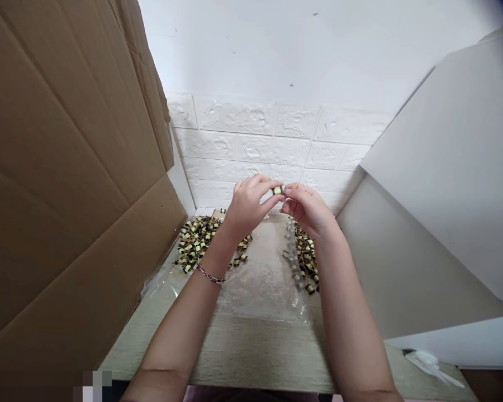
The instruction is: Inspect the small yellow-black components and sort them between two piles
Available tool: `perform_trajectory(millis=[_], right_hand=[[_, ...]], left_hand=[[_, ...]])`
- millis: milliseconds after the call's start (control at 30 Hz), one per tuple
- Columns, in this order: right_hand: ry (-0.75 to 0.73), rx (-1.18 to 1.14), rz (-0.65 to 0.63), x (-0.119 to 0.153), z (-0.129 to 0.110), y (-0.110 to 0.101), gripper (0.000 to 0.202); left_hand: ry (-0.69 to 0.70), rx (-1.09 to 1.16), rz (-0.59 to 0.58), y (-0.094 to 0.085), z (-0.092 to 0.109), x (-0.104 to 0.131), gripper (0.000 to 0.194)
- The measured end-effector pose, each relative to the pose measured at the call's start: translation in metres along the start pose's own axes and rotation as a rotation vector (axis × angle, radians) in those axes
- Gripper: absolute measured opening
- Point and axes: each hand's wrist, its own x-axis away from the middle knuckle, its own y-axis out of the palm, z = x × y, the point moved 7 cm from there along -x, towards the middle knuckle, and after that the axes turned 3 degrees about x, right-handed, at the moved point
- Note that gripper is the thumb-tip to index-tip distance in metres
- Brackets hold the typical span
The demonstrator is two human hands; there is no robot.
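Note:
A small black bobbin with a yellow-wrapped middle, like a tiny transformer coil (278,190), is held up above the table. My left hand (251,201) pinches it between thumb and fingers from the left. From the right, my right hand (305,205) has thumb and forefinger closed at the coil's end; whether it grips the body or a thin lead there is too small to tell. Below my left hand lies a heap of similar coils (196,241) with brownish wires. Another pile of coils (307,254) lies beneath my right hand, partly hidden by it.
A clear plastic sheet (255,285) lies on the wood-grained table (251,352) between the piles. A tall cardboard panel (67,184) closes off the left, and a white panel (440,167) the right. Behind is a white brick-patterned wall (272,148). Crumpled white material (431,365) lies at lower right.

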Motion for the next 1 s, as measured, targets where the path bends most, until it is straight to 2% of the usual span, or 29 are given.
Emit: perform_trajectory(millis=[267, 533, 733, 1000], right_hand=[[0.022, -0.109, -0.017, 0.001, 0.005, 0.001, 0.004], [-0.001, -0.099, 0.030, -0.001, 0.002, -0.001, 0.006], [-0.109, 0.143, 0.102, -0.004, -0.002, -0.008, 0.006], [-0.266, 0.428, 0.102, 0.003, -0.018, -0.009, 0.010]], left_hand=[[0.007, -0.007, 0.015, 0.001, 0.000, 0.000, 0.023], [0.002, -0.017, 0.013, 0.002, 0.001, 0.000, 0.022], [-0.008, -0.035, -0.002, 0.002, 0.002, 0.000, 0.022], [-0.046, 0.016, 0.021, -0.003, -0.002, -0.001, 0.023]])
